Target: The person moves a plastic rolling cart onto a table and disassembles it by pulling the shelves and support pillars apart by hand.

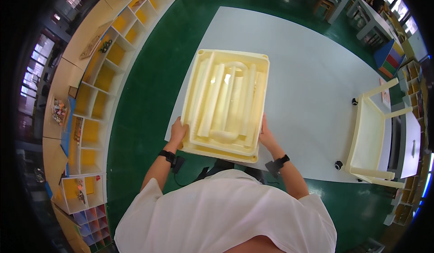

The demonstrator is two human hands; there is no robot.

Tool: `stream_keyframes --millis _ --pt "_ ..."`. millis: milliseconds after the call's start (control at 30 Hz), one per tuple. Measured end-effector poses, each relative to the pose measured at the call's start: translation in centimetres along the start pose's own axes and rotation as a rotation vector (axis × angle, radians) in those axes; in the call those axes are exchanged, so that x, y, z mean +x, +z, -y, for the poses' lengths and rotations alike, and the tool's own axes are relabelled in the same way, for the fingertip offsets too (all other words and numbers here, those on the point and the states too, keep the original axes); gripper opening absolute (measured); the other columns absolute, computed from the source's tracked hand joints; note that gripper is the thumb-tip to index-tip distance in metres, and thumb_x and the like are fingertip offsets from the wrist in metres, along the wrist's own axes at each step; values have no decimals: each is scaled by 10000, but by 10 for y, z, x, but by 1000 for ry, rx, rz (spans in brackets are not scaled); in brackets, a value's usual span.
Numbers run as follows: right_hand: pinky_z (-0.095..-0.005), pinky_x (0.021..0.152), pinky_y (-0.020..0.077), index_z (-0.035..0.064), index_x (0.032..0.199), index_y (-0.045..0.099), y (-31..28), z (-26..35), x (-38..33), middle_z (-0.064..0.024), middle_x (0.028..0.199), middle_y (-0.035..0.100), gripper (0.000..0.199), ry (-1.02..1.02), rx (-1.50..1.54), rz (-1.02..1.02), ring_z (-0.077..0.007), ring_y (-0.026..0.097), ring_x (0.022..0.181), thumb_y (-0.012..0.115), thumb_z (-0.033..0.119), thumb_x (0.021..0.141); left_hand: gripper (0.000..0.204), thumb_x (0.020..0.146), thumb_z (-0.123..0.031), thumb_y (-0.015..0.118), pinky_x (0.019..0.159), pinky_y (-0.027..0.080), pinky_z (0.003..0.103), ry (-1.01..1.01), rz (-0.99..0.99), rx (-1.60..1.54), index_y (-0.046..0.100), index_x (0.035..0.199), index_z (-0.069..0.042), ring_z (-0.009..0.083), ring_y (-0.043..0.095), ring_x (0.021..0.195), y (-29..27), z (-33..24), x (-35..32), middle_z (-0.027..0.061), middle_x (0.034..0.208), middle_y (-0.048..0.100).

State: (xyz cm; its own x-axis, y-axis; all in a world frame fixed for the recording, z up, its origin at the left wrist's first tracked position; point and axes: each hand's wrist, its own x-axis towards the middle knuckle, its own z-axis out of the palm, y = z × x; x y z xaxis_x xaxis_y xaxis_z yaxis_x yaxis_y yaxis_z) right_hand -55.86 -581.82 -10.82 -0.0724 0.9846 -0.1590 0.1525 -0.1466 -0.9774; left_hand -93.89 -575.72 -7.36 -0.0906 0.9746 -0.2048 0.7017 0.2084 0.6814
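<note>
Head view, left hand point(177, 133), right hand point(266, 135), fingers clasping ribbed cream plastic tabletop point(226, 101) edges, over white mat point(312, 72)

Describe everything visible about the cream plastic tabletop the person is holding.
The cream plastic tabletop is rectangular with rounded corners and looks like glossy moulded plastic. Its underside faces the camera: a raised rim, corner sockets at the far end, and several pale tubes, straight ones and a curved one, lying inside. It is held roughly level above a white floor mat. The left hand grips its near left edge and the right hand its near right edge.
</note>
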Motion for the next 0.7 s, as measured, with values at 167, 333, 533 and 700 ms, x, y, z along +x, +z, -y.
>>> stream_keyframes --millis 167,333,533,700 --pt "-373 983 348 127 1413 0 32 19 25 -187 1383 310 796 -105 -100 -62 -324 395 1221 552 183 842 390 690 -116 557 748 466 431 29 -118 68 526 1061 1 416 575 867 -21 20 12 251 913 610" --pt "-341 998 328 55 1299 381 -20 52 -12 -168 1294 433 487 -67 -155 -341 -317 462 1156 516 58 831 381 729 -161 601 734 469 382 -29 -58 -130 536 1058 22 324 612 840 -22 29 19 207 948 626" --pt "-477 1025 224 45 1023 585 -187 179 -171 -147 1115 532 294 -637 -1280 -1608 -314 484 1095 575 -19 736 449 866 -380 450 871 388 347 -15 -86 -706 520 1139 -31 214 513 985 -24 -5 10 119 1090 555" --pt "-393 1012 263 -31 1230 374 -297 165 -284 -172 1260 417 637 -508 -880 -2118 -265 397 1173 721 145 726 445 882 -379 362 913 301 421 -25 -607 -661 481 1189 -80 187 479 1081 -72 -9 -6 51 1156 543"
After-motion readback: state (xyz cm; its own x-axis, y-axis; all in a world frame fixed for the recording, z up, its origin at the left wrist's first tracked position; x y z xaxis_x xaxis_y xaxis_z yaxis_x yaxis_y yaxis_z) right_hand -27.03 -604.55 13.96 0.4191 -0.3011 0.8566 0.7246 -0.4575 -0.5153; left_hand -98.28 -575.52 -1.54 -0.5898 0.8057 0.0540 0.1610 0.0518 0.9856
